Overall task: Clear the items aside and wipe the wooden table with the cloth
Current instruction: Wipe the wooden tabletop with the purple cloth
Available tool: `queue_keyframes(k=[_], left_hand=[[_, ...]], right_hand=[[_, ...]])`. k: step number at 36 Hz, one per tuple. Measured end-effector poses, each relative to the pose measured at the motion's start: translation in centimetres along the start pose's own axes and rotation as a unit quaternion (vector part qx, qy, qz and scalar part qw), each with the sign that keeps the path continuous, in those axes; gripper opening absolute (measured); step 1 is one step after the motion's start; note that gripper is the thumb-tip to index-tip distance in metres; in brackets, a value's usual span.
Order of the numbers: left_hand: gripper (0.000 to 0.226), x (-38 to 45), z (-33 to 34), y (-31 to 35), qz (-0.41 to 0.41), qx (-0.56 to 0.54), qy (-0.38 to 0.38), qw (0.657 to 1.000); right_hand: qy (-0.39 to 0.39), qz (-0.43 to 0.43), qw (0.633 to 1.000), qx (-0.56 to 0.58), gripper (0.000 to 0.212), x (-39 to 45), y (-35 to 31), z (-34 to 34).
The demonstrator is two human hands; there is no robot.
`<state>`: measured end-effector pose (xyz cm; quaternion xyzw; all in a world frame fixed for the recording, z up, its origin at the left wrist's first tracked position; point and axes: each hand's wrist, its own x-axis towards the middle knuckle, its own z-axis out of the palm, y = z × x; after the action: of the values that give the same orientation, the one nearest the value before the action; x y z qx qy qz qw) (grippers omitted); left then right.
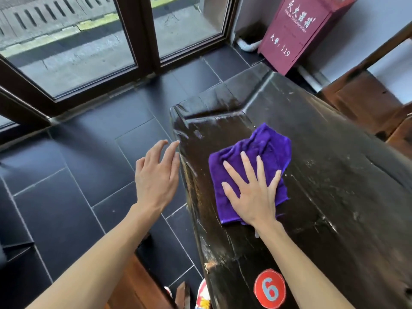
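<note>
A purple cloth (263,148) lies spread on the dark wooden table (334,186), near its far left end. My right hand (252,188) presses flat on the cloth, fingers spread and pointing away from me. Off the table's left edge, my left hand (156,175) hovers over the floor with fingers apart, holding nothing; its fingertips are close to the table's rim. The tabletop looks scuffed, with pale streaks.
A round red sticker with the number 6 (269,288) sits on the near end of the table. Dark floor tiles (66,186) run left to a dark-framed window (142,41). A maroon box (298,34) stands at the back; wooden seats (367,103) at right.
</note>
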<state>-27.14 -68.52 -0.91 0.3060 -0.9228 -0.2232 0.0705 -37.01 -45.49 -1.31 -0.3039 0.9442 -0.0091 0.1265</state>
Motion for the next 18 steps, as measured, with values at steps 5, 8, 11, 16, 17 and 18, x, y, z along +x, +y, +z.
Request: queue_keyframes(k=[5, 8, 11, 16, 17, 18], left_hand=[[0.046, -0.2, 0.9, 2.8, 0.056, 0.017, -0.018, 0.998], [0.051, 0.3, 2.4, 4.7, 0.070, 0.024, -0.039, 0.997], [0.057, 1.0, 4.1, 5.9, 0.076, 0.042, -0.056, 0.995], [0.058, 2.8, 5.6, 6.1, 0.093, 0.072, -0.047, 0.992], [0.058, 3.1, 5.8, 6.1, 0.094, 0.075, -0.046, 0.992], [0.058, 3.3, 5.9, 6.1, 0.096, 0.078, -0.045, 0.991]], right_hand=[[-0.015, 0.042, 0.999, -0.009, 0.059, -8.7, 2.8, 1.7], [-0.030, 0.055, 0.998, -0.015, 0.059, -10.2, 3.0, 2.0], [-0.034, 0.064, 0.997, -0.016, 0.057, -8.9, 2.5, 1.8], [-0.016, 0.077, 0.997, 0.002, 0.055, -3.1, 2.3, 0.8], [-0.009, 0.080, 0.997, 0.007, 0.055, -1.6, 2.3, 0.6], [-0.001, 0.080, 0.997, 0.012, 0.055, 0.0, 2.4, 0.3]])
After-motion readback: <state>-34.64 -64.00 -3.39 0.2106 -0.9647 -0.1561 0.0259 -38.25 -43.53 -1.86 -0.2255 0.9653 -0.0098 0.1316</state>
